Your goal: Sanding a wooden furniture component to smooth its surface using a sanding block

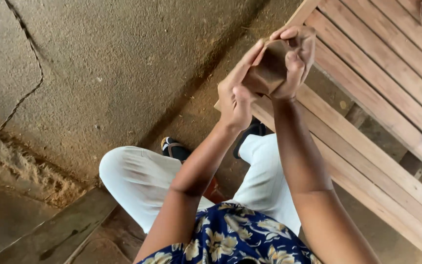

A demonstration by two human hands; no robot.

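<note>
We found both the left hand and right hand with fingers curled tight around a brown sanding pad above the slatted wooden frame, its underside hidden from us.

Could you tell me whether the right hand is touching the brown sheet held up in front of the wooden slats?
Touching. The head view shows the right hand with fingers curled over the brown sheet's upper edge, and the left hand pinching its lower edge.

No packages, labels, signs or screens show anywhere in the head view — nothing printed, wrapped or lit.
</note>
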